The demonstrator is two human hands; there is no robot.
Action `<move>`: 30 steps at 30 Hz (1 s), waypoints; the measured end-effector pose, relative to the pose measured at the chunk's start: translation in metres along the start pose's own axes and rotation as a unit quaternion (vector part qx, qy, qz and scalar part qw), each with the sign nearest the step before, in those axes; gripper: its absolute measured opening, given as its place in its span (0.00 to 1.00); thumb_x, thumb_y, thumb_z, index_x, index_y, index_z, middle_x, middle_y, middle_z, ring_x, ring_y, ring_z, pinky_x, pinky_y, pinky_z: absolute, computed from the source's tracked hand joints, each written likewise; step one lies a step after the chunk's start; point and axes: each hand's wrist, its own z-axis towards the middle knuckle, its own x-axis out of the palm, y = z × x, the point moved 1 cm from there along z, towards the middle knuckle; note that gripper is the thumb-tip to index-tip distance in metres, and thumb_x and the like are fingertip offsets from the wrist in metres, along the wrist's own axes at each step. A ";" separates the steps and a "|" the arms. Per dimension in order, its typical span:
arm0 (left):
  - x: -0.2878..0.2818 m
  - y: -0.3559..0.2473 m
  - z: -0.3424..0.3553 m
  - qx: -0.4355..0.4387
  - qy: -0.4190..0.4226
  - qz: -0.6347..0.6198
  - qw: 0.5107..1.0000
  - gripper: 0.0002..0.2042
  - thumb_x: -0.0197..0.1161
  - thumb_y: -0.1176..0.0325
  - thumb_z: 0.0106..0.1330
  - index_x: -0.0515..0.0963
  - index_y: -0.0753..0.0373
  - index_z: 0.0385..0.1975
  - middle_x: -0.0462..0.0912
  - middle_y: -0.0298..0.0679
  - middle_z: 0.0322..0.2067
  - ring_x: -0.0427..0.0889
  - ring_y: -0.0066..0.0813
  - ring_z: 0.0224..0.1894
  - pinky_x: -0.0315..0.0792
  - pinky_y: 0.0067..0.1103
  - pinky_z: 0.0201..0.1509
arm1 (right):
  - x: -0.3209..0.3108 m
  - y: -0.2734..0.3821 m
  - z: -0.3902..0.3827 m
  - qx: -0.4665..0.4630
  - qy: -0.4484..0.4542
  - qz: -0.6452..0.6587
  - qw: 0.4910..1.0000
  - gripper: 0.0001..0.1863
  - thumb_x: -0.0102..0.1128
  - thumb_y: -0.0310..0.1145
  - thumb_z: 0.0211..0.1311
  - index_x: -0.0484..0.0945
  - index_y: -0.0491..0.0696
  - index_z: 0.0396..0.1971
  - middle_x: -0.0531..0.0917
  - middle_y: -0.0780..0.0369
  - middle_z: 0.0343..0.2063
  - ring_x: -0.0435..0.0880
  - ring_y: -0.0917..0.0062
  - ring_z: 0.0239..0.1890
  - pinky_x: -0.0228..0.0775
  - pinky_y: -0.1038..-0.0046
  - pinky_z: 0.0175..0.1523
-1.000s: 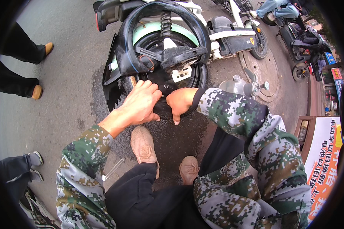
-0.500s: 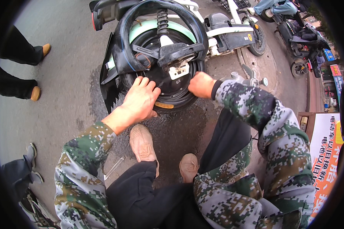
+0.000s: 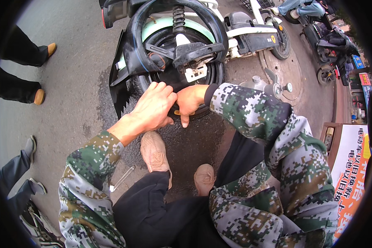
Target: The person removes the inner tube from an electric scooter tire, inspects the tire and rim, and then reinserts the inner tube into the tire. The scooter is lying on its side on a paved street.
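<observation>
A scooter's rear wheel, with a black tyre [image 3: 217,76] and dark hub, faces me beneath a coil shock [image 3: 178,18]. A black inner tube [image 3: 134,47] with a blue stripe is draped loosely over it. My left hand [image 3: 152,106] has its fingers curled over the tyre's lower part. My right hand [image 3: 190,103] is closed on the tyre just beside it, thumb pointing down. The palms and fingertips are largely hidden. A small orange strip on the tyre shows between and below my hands.
A metal tool [image 3: 122,178] lies by my left shoe [image 3: 153,153]. A silver cylinder [image 3: 257,82] stands right of the wheel. People's legs are at left [image 3: 22,87] and upper right [image 3: 301,8]. A parked scooter [image 3: 332,53] and a signboard [image 3: 347,173] are at right.
My right hand swung out to the tyre's right side half a second ago and is back beside my left hand now. The legs at lower left have shifted.
</observation>
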 end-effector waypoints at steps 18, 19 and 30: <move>0.002 0.015 -0.002 0.018 -0.007 0.038 0.999 0.32 0.90 0.52 0.44 0.86 0.65 0.45 0.83 0.43 0.46 0.79 0.45 0.58 0.68 0.38 0.71 | 0.040 -0.088 -0.015 0.108 -0.107 -0.384 0.911 0.15 0.77 0.43 0.65 0.97 0.53 0.46 0.97 0.62 0.45 0.96 0.67 0.51 0.87 0.59 0.51; 0.004 0.012 -0.002 0.015 -0.005 0.029 0.999 0.31 0.90 0.52 0.44 0.86 0.65 0.45 0.83 0.43 0.46 0.79 0.45 0.58 0.68 0.38 0.70 | 0.040 -0.089 -0.012 0.104 -0.101 -0.392 0.909 0.13 0.77 0.42 0.63 0.97 0.54 0.44 0.97 0.62 0.43 0.96 0.67 0.50 0.85 0.60 0.53; -0.002 0.005 -0.001 0.010 -0.005 -0.013 1.000 0.31 0.90 0.57 0.44 0.85 0.66 0.46 0.83 0.42 0.46 0.78 0.43 0.56 0.69 0.36 0.64 | -0.005 0.002 0.009 0.001 0.049 -0.009 0.999 0.41 0.92 0.54 0.46 0.91 0.34 0.50 0.93 0.47 0.52 0.91 0.55 0.56 0.80 0.60 0.62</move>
